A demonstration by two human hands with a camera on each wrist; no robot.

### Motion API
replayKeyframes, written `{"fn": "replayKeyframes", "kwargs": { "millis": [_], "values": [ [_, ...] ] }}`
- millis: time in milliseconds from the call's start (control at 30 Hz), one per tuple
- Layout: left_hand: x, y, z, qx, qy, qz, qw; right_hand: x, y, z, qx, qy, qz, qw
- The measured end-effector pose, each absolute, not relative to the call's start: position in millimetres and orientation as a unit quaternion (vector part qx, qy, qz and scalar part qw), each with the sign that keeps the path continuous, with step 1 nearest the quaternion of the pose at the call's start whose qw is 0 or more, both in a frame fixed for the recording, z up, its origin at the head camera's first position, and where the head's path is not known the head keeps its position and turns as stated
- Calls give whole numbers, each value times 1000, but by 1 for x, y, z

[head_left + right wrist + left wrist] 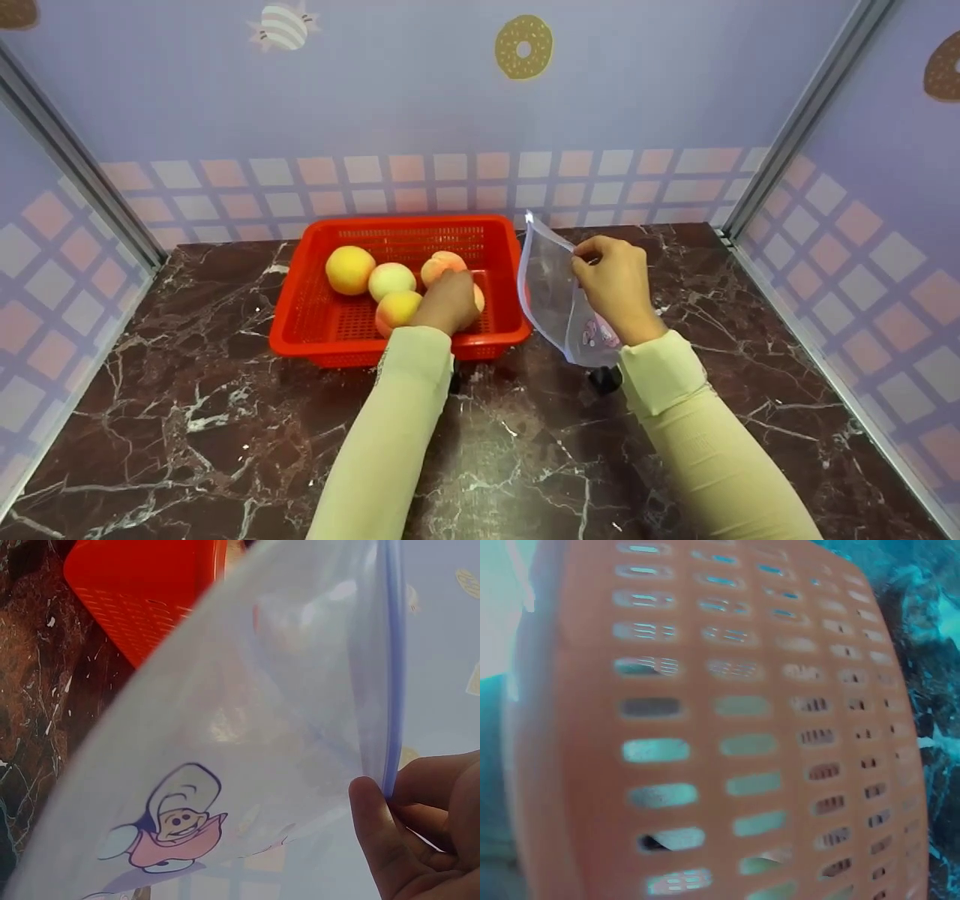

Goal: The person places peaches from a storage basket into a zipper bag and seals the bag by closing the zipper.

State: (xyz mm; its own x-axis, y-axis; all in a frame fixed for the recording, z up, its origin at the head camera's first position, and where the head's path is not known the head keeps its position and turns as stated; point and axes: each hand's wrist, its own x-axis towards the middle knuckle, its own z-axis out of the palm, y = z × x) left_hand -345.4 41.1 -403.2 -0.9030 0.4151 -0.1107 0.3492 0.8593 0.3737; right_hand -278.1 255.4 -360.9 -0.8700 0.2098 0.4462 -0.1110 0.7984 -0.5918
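Note:
My left hand (448, 301) reaches down into a red plastic basket (401, 223), among several peaches. One peach (479, 298) peeks out at its right side and another peach (442, 267) lies just beyond the knuckles. The fingertips are hidden, so I cannot tell whether they grip a fruit. A yellow-red peach (397, 312) sits left of that hand. Right of the basket, my right hand (619, 281) pinches a clear zip bag (551, 281) by its bluish zip edge; the mouth gapes toward the basket. Thumb and fingers (375, 821) hold that edge in the right wrist view.
A yellow peach (350, 270) and a paler one (391, 282) lie farther left in the basket. The slotted basket wall (697, 765) fills the left wrist view. Everything stands on a dark marbled table (202, 442), with patterned panels (420, 112) at the back and sides.

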Motion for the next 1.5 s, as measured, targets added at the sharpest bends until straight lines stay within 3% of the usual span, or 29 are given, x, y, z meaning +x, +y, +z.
{"fn": "replayKeyframes", "kwargs": {
  "millis": [1500],
  "values": [
    [-313,47,-363,206,945,243,71,-278,252,-364,-26,-913,316,258]
  ]
}}
